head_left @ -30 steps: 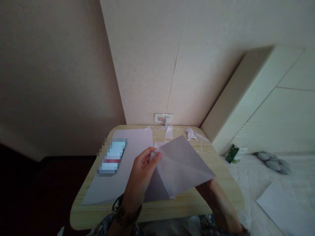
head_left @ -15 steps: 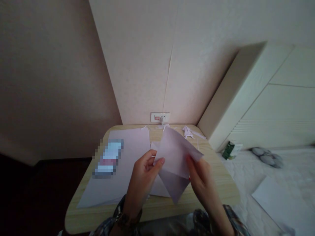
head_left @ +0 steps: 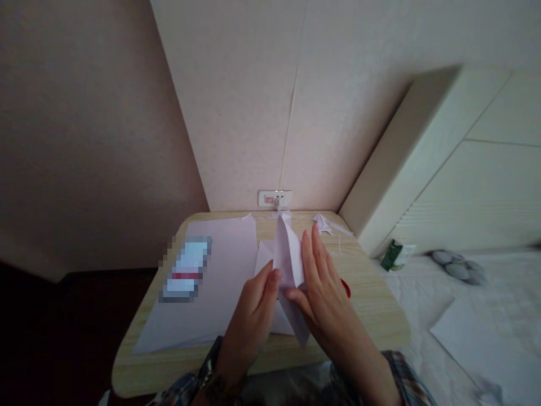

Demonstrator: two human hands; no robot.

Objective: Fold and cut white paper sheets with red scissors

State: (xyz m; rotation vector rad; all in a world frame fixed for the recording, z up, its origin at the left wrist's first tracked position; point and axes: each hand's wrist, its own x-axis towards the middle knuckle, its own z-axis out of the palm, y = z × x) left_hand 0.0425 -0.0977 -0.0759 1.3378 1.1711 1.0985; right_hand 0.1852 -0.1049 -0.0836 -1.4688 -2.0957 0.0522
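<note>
A white sheet of paper point(head_left: 287, 256) is held up above the table between my two hands, bent along its length with one side folded toward the other. My left hand point(head_left: 256, 304) pinches its left edge, thumb on the near face. My right hand point(head_left: 323, 290) presses against the right side with fingers stretched along the paper and the thumb on its near face. Under my hands lies another piece of white paper point(head_left: 279, 322). Part of a red object point(head_left: 345, 288), perhaps a scissors handle, shows beside my right hand.
Large white sheets point(head_left: 224, 270) lie on the wooden table point(head_left: 376, 310), with a blurred phone point(head_left: 188, 268) on top. A small folded paper piece point(head_left: 322, 223) and strips sit at the back. A wall socket point(head_left: 274, 198) is behind. Right, a bed point(head_left: 422, 299) holds a green-white box point(head_left: 397, 255).
The paper has gone from spread fairly flat to bent lengthwise. My right hand has moved inward and its fingers now lie along the paper's side. More of the red object shows.
</note>
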